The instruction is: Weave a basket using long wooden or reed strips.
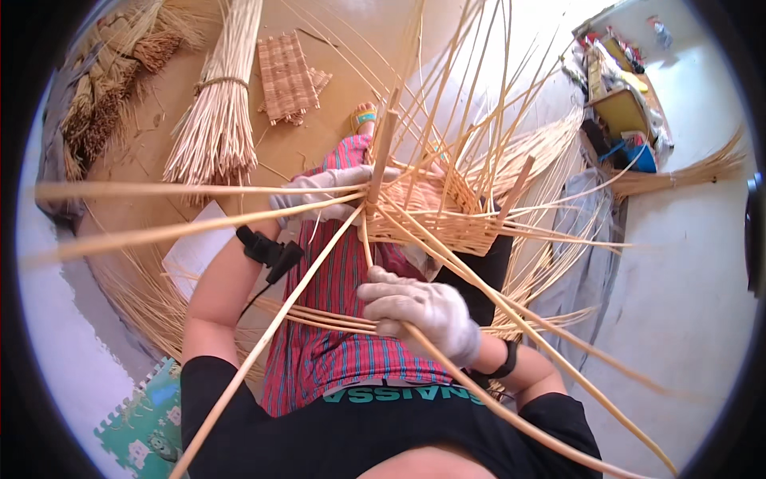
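A partly woven wicker basket (439,230) rests at my lap, with many long loose rods standing up and fanning out from it. Two flat wooden stakes rise from its near side, one stake (384,148) at the left corner and another stake (517,188) to the right. My left hand (323,190), in a pale glove, is closed on the basket's left corner beside the first stake; its fingertips are partly hidden. Lower and to the right, my gloved right hand (427,311) is closed round one wicker rod (499,409), which runs from that corner down past the lower edge.
On the floor at the back lie a tied bundle of pale rods (215,120), a small woven panel (287,80) and darker bundles (120,88). A cluttered wooden shelf (626,112) stands at right. Long rods (319,247) stretch out toward me and to both sides.
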The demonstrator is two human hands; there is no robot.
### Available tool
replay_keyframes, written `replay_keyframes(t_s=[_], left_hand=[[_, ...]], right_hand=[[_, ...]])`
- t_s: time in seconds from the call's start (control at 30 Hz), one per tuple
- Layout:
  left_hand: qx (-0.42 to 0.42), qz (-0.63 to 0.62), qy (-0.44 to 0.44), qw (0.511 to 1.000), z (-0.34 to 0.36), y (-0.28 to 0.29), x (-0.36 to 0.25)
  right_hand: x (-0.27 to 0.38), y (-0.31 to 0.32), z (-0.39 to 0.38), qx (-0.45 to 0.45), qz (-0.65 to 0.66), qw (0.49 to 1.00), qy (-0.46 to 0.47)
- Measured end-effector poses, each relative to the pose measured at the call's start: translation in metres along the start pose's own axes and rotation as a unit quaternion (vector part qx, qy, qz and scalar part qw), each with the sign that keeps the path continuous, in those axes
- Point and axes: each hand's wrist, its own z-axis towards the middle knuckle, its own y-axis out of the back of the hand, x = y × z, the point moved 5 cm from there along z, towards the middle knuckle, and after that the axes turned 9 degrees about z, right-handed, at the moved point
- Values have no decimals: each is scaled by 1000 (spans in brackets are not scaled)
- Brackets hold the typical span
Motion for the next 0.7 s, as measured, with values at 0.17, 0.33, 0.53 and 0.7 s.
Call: replay_keyframes(t_s=[0.17,0.33,0.53,0.7], left_hand=[[114,-36,54,991,8,1,3],[91,-30,56,994,12,-2,27],[-42,33,65,996,1,-9,19],[-274,181,34,944,-16,-40,12]], right_hand=[[-3,4,-5,141,-30,990,6],[-27,48,-36,57,61,996,39],[-162,88,-104,-444,266,817,-256],[-162,90,-87,-460,269,816,-226]])
